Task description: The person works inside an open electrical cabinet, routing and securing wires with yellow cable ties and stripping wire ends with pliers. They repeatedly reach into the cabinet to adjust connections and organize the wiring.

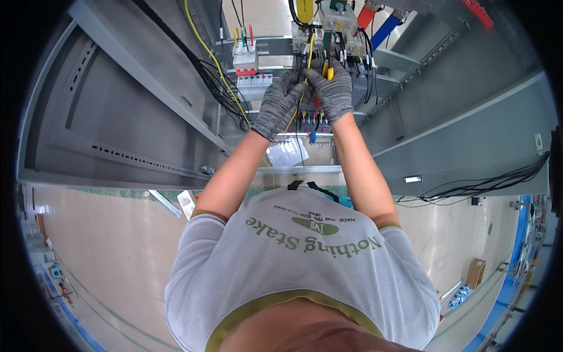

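Head view: person faces open grey cabinet (135,100), both arms raised. Left hand (280,102) in grey knit glove, fingers curled round yellow wire (309,56) beside black cable bundle (220,88). Right hand (334,91), same glove, fingers closed on yellow-handled tool (327,71), touching left hand. Both just below clear-cased breakers (328,26) on rail. White terminal block (245,58) to left, apart from hands.

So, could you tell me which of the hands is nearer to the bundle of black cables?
Left. The left hand is just right of the black cables; the right hand lies farther right.
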Motion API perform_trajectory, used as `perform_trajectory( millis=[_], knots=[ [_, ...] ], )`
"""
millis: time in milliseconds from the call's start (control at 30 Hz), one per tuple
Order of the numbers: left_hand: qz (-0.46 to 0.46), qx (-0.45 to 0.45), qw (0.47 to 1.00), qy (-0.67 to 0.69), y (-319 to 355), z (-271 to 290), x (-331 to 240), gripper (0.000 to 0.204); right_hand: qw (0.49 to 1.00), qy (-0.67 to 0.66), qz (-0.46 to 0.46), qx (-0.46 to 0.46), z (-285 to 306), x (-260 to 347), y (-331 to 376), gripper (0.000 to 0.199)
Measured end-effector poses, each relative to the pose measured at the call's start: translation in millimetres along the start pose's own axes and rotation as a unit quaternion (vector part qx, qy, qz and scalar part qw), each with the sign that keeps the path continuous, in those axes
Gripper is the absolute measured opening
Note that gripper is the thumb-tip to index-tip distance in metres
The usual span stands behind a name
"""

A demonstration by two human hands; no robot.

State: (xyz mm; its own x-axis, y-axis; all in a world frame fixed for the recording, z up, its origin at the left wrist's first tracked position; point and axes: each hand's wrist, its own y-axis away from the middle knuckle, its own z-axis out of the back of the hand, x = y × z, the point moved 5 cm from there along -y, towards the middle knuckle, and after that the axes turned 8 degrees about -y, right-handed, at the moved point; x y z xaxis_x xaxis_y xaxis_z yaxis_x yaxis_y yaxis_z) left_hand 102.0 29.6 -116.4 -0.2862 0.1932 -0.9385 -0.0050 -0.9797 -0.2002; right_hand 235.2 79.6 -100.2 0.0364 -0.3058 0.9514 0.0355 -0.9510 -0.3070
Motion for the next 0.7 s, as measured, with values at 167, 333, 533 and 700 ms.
perform_trajectory(
  millis=[167, 333, 533, 700],
  knots=[
    [0.038, 0.054, 0.998, 0.009, 19, -1, -20, 0.028, 0.995, 0.016, -0.09, 0.039, -1, 36, 0, 0.034],
    [0.123, 0.11, 0.971, 0.172, 26, -8, -8, 0.025, 0.986, 0.14, -0.069, 0.061, 2, 35, -14, 0.041],
    [0.16, 0.096, 0.923, 0.337, 57, -42, 41, 0.027, 0.98, 0.182, -0.006, 0.074, 5, 18, -26, 0.05],
    [0.093, 0.022, 0.924, 0.369, 54, -66, 50, 0.026, 0.969, 0.227, 0.001, 0.098, 6, 41, -23, 0.055]
  ],
)
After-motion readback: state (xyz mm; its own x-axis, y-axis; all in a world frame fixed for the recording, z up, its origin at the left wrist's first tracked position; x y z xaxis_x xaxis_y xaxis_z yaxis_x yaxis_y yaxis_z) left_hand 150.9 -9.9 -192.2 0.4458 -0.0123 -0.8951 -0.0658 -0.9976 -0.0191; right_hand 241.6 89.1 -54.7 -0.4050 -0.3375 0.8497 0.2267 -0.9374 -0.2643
